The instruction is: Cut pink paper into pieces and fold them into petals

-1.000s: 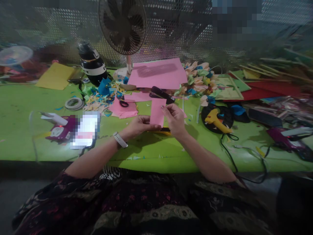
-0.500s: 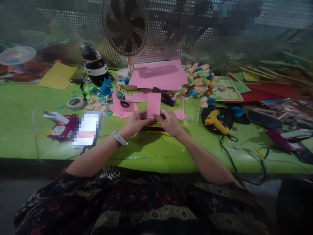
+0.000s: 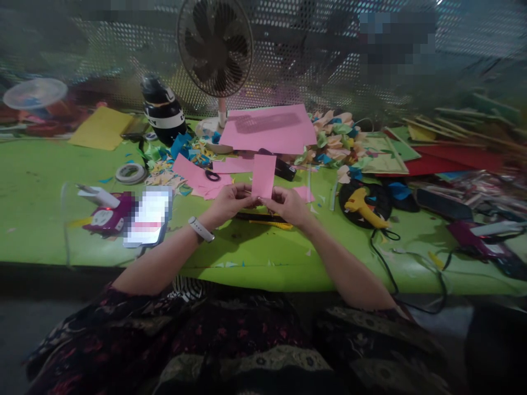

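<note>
A small pink paper rectangle [image 3: 263,174] stands upright between my hands above the green table. My left hand [image 3: 231,202] pinches its lower left edge, and my right hand [image 3: 289,205] grips the lower right corner with thumb and fingers. Under the hands lies a black and yellow cutter [image 3: 263,219], partly covered by them. Just behind are pink paper scraps [image 3: 191,176] with black scissor handles [image 3: 212,175] among them, and a black stapler-like tool [image 3: 285,168], partly hidden by the held paper.
Pink sheets [image 3: 267,129] lie before a fan [image 3: 214,49]. Paper petals [image 3: 335,134] are heaped beside them. A yellow glue gun [image 3: 364,207] rests at right on a black round pad. A lit phone [image 3: 149,216], tape roll [image 3: 130,173] and black bottle [image 3: 164,112] stand left.
The pink paper and both hands have shifted very slightly right in view, along with a small shift of the whole scene. Both hands still hold the paper.
</note>
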